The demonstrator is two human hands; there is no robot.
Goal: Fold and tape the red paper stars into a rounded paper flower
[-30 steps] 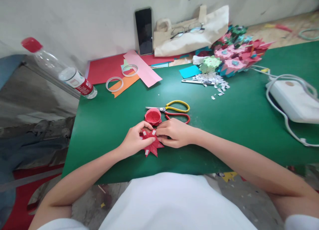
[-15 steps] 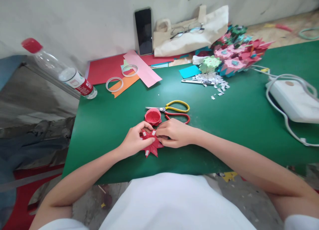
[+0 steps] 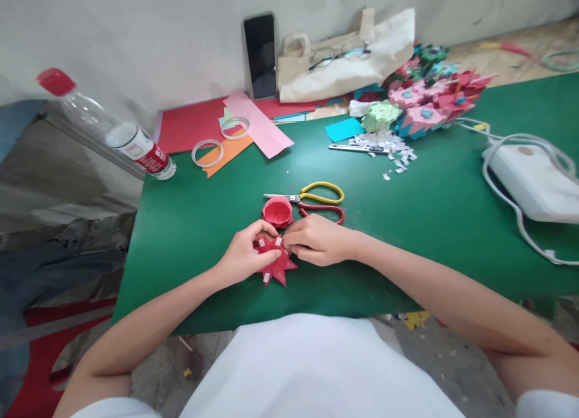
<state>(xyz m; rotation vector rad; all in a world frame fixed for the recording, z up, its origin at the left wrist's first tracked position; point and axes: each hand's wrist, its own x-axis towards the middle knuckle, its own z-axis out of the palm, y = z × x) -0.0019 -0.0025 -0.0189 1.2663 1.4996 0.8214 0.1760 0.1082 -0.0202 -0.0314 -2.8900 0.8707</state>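
Observation:
A red folded paper star (image 3: 279,268) with white tape pieces on several of its points lies near the table's front edge. My left hand (image 3: 249,253) grips it, thumb on top and fingers curled behind. At its upper right edge my right hand (image 3: 316,242) is closed in a pinch; whatever sits between the fingertips is too small to make out. Just beyond my hands stands a red and pink paper cup shape (image 3: 277,213). Scissors (image 3: 322,192) with one yellow and one red handle lie behind it, blades pointing left.
Two tape rolls (image 3: 207,154) lie on coloured paper at the back left, near a bottle (image 3: 140,148). A phone (image 3: 261,57) leans on the wall. A cutter knife (image 3: 357,148), paper scraps (image 3: 400,154) and paper flowers (image 3: 425,113) lie back right; a white corded device (image 3: 529,180) is far right.
My right hand's fingers have drawn tighter together and shifted slightly at the star's right edge. My left hand keeps its grip on the star.

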